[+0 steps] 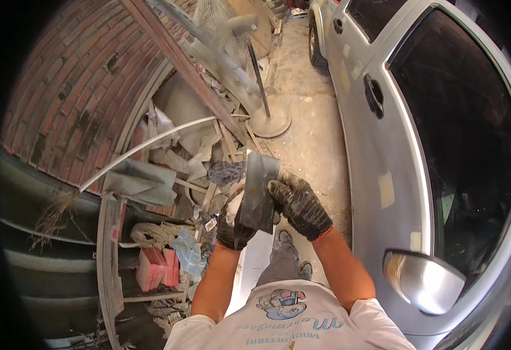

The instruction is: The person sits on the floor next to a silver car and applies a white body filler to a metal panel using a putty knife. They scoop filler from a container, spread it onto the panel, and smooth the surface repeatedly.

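In front of me, between both hands, a dark grey rectangular sheet that looks like sandpaper [259, 195] stands nearly upright, slightly bent. My left hand [232, 234], in a dark work glove, is closed on its lower left side; the sheet hides part of the fingers. Something pale shows beside those fingers, and I cannot make out whether it is part of the glove or a separate thing. My right hand [298, 205], in a mottled dark glove with an orange cuff, grips the sheet's right edge, thumb on the near face.
A silver car [367, 192] with pale patches on its doors stands close on my right, its side mirror [423, 280] sticking out. A pole on a round base [270, 121] stands ahead. Scrap wood, rags and a red block [157, 269] lie left, below a brick wall [86, 87].
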`<act>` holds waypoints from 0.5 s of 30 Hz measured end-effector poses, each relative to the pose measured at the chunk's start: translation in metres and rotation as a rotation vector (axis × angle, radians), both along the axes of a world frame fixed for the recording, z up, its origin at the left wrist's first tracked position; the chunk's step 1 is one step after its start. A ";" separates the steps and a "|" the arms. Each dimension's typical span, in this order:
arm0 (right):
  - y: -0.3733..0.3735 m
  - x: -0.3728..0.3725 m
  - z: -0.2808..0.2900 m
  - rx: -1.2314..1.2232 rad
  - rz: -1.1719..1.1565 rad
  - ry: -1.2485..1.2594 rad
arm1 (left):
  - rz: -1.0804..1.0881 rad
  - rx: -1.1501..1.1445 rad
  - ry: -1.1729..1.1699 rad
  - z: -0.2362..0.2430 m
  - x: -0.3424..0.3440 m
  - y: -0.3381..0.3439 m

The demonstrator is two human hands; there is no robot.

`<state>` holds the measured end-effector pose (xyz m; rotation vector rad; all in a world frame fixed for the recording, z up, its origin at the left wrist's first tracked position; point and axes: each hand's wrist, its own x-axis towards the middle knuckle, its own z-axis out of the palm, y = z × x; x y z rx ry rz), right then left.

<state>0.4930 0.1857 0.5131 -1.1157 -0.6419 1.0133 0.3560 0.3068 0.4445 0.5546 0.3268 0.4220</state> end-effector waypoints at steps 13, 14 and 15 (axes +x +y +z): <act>0.086 0.106 -0.004 -0.045 -0.344 -0.098 | 0.581 1.059 0.347 0.011 0.074 0.166; 0.092 0.111 -0.007 -0.081 -0.333 -0.125 | 0.572 0.885 0.303 0.018 0.078 0.169; 0.097 0.115 -0.010 -0.157 -0.319 -0.137 | 0.536 0.863 0.173 0.024 0.082 0.171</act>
